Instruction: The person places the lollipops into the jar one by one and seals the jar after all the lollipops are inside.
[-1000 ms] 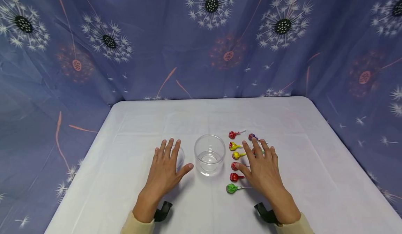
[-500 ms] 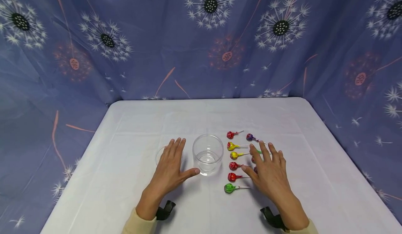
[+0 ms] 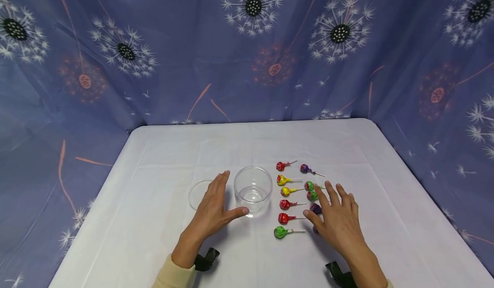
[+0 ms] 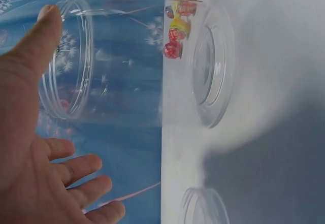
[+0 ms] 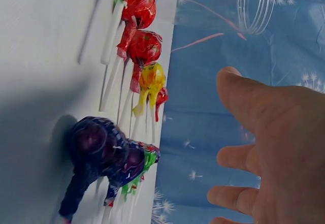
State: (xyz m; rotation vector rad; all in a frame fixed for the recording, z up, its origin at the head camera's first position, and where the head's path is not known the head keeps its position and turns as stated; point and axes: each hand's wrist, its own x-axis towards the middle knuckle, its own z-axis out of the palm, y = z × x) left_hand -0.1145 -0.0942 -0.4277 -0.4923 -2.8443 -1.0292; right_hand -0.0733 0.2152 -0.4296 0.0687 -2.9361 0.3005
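Note:
A clear plastic jar (image 3: pixel 252 189) stands upright without a lid near the middle of the table. My left hand (image 3: pixel 211 215) is just left of it, fingers straight and thumb spread toward its side; in the left wrist view the thumb overlaps the jar's rim (image 4: pixel 84 61). A clear round lid (image 3: pixel 191 193) lies left of the jar, partly behind this hand. My right hand (image 3: pixel 337 221) hovers with spread fingers over the right-hand lollipops, holding nothing. Wrapped lollipops lie in two columns: red (image 3: pixel 283 218), yellow (image 3: pixel 283 180), green (image 3: pixel 281 232) and purple (image 3: pixel 305 168). The hand partly hides several.
A white cloth covers the table (image 3: pixel 166 150). Behind and beside it hangs a blue curtain (image 3: pixel 173 65) with dandelion prints. Black straps (image 3: pixel 206 260) sit at both wrists.
My right hand has moved right and toward me, uncovering more lollipops. My left hand has turned and shifted slightly right, closer to the jar, showing more of the lid.

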